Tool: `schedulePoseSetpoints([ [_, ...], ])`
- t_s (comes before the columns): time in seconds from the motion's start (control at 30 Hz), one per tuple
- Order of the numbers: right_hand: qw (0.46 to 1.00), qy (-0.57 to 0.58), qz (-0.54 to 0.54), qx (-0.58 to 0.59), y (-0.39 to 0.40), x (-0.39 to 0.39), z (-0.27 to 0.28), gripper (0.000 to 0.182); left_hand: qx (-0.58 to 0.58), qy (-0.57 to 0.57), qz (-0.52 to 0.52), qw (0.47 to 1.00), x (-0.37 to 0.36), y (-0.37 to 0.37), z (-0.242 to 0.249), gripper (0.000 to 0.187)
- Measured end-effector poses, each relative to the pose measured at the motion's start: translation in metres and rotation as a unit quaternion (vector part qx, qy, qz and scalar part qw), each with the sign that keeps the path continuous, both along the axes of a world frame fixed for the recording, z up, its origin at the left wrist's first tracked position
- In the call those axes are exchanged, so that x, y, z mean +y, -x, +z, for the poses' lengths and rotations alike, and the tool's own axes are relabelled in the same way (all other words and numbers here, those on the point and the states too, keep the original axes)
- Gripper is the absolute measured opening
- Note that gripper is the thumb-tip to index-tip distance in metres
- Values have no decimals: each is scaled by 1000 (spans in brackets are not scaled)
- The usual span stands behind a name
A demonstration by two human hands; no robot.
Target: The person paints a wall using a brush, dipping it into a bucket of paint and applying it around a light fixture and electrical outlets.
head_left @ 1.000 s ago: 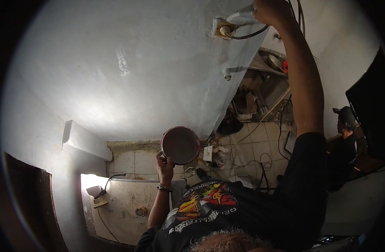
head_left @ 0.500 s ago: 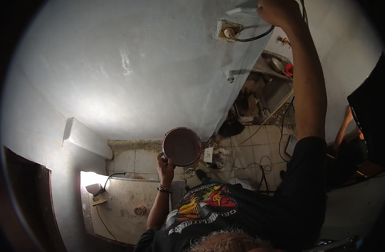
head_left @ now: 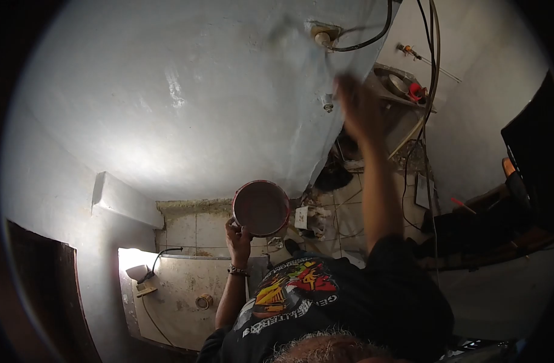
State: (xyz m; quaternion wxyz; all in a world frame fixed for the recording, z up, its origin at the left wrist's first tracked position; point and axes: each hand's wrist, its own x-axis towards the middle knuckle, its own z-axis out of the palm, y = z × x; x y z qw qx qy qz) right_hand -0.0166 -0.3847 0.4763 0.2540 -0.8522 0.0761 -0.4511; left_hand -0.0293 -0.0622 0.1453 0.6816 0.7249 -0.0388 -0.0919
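left hand (head_left: 239, 244) clamped on the near rim of the reddish bucket (head_left: 261, 209), which is at the pale wall's (head_left: 125, 91) lower edge in view, right hand (head_left: 358, 109) well apart from it, motion-blurred near the pipe stub (head_left: 328, 104) below the socket (head_left: 323, 31), can't tell if its fingers grip anything

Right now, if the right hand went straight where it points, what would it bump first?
Probably the plug on the wall or its black cable, but the right hand is blurred and depth is unclear.
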Motion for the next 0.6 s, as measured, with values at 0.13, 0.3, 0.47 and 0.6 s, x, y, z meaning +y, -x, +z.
schedulePoseSetpoints([
  [0.13,949,-312,41,-25,10,-27,-167,34,4,1,6,1000,11,4,-1,45],
  [0.3,966,-168,-118,-156,-18,-77,-124,31,-19,-61,6,998,12,1,13,42],
  [0.47,956,-138,-23,-258,-63,-107,-86,28,4,-38,11,999,2,4,12,43],
  [0.6,970,-15,-141,-197,-79,-109,-82,24,13,-43,12,999,0,6,9,43],
])
